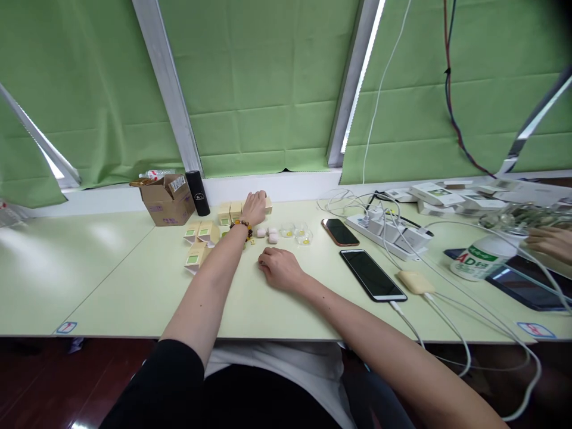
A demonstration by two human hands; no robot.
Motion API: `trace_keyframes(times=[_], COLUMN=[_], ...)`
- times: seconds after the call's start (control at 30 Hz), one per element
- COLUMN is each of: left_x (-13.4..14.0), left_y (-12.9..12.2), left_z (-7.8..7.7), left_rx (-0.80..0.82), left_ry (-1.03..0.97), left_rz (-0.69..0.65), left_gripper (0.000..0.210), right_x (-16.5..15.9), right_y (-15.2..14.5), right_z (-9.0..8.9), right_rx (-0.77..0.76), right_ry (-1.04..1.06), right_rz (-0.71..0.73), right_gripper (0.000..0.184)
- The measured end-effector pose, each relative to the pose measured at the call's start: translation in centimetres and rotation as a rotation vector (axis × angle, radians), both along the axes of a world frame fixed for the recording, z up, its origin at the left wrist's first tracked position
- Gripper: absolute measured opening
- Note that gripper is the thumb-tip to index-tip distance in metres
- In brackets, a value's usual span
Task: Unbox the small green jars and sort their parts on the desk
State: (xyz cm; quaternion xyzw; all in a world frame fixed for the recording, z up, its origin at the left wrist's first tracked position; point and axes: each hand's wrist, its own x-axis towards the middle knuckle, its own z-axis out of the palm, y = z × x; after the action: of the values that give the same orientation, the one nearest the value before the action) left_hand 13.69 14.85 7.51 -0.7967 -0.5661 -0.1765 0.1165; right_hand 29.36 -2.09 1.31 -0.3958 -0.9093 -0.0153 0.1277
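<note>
My left hand [254,208], with a beaded bracelet [243,224] at the wrist, reaches to the back of the table. Its fingers are bent over a small cream box [269,206], partly hidden by the hand. More small cream boxes with green labels [193,260] stand to the left of that forearm. My right hand [280,268] rests on the table with its fingers curled in, and nothing shows in them. Just beyond it are a few pale pink pieces [272,237] and several small clear round containers [304,238] with yellow marks.
An open cardboard box [167,205] and a black cylinder [198,193] stand at the back left. To the right lie two phones [373,274], a power strip [388,235] with tangled cables, a yellowish case [415,282] and a white bottle [480,257]. Another person's hand [552,241] is at the right edge.
</note>
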Motion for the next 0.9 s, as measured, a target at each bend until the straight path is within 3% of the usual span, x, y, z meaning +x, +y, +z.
trace_keyframes(times=[0.13, 0.23, 0.33, 0.47, 0.67, 0.9], left_x=[-1.4, -3.3, -5.1, -6.3, -6.2, -6.9], left_y=[-3.1, -7.4, -12.4, -17.3, -18.9, -18.7], left_z=[2.1, 2.5, 1.3, -1.5, -3.7, -4.5], left_rx=[0.004, -0.06, -0.082, -0.22, -0.287, -0.286], left_ry=[-0.401, -0.579, -0.614, -0.595, -0.597, -0.737], left_rz=[-0.174, -0.247, -0.288, -0.28, -0.311, -0.317], left_gripper=[0.049, 0.047, 0.043, 0.036, 0.034, 0.05], right_x=[0.5, 0.8, 1.1, 1.3, 1.6, 1.7], right_y=[0.4, 0.9, 1.4, 1.8, 1.7, 1.8], right_z=[0.1, 0.4, 0.8, 0.7, 0.6, 0.6], right_rx=[-0.01, -0.033, -0.068, -0.122, -0.223, -0.23], right_ry=[0.033, 0.074, 0.087, 0.11, 0.176, 0.174], right_rz=[-0.036, -0.083, -0.138, -0.178, -0.159, -0.132], right_gripper=[0.023, 0.02, 0.015, 0.007, 0.034, 0.022])
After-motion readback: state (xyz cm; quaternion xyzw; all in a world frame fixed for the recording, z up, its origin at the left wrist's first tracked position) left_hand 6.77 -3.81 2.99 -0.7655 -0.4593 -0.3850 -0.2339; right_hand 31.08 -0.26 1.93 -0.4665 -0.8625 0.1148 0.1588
